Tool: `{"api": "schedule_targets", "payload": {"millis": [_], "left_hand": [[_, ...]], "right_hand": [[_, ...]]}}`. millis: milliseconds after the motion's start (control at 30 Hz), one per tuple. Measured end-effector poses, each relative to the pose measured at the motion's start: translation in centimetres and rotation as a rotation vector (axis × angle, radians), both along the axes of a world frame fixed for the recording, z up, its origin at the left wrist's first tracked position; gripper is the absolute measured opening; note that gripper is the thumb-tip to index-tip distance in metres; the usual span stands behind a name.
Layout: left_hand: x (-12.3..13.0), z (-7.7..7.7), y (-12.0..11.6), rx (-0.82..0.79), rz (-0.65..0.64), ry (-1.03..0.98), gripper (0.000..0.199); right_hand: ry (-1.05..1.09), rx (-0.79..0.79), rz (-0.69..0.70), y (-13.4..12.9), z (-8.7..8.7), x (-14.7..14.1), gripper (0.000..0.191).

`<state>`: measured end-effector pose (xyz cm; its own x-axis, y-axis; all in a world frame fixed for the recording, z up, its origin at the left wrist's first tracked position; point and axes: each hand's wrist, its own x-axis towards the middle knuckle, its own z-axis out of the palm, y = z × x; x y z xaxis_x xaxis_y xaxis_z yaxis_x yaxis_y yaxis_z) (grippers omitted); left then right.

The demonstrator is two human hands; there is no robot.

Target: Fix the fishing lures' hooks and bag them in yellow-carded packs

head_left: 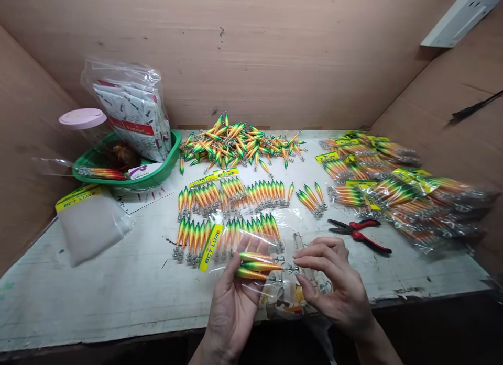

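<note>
My left hand (236,307), palm up, has its thumb and fingers curled round a clear plastic bag (251,239) with a yellow BCT LURE header (211,247). Three green-to-orange fishing lures (259,265) lie over that palm, their metal hooks towards the right. The thumb and forefinger of my right hand (334,281) close at the hook end of the middle lure. Just beyond the hands, two rows of lures (269,193) are lined up on the white table (149,297). A big loose pile of lures (236,140) sits at the back.
Red-handled pliers (359,231) lie right of my hands. Packed bags of lures (428,197) are heaped at the right. At the left, a green basket (175,145) holds bagged packets (129,113); empty bags (92,223) lie before it. Cardboard walls (275,56) enclose the table.
</note>
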<state>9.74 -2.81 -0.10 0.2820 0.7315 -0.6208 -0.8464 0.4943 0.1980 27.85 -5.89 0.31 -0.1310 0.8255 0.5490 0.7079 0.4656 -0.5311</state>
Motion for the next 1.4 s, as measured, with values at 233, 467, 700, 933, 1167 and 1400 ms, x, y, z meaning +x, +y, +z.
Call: {"api": "schedule_targets", "payload": {"millis": [233, 467, 700, 933, 1167, 1400], "left_hand": [[-1.5, -1.6, -3.8, 0.043, -0.142, -0.138, 0.044], [-3.7, -3.4, -6.3, 0.040, -0.297, -0.038, 0.032], [-8.7, -1.8, -5.5, 0.258, -0.999, 0.441, 0.029], [-2.3, -0.9, -1.0, 0.884, -0.578, 1.074, 0.026], [2.7, -2.4, -0.2, 1.028, -0.789, 1.085, 0.028], [3.3, -1.7, 0.7, 0.712, -0.685, 0.658, 0.035]], "right_hand": [[0.084, -0.297, -0.011, -0.7, -1.0, -0.8, 0.005], [0.269, -0.697, -0.174, -0.4, -2.6, -0.4, 0.015], [0.336, -0.738, -0.311, 0.0, -3.7, 0.7, 0.017], [0.320, -0.672, -0.256, 0.3, -2.5, 1.1, 0.015], [0.122, -0.474, -0.253, 0.1, -2.4, 5.2, 0.026], [-0.192, -0.246, -0.545, 0.5, -6.6, 17.3, 0.032]]}}
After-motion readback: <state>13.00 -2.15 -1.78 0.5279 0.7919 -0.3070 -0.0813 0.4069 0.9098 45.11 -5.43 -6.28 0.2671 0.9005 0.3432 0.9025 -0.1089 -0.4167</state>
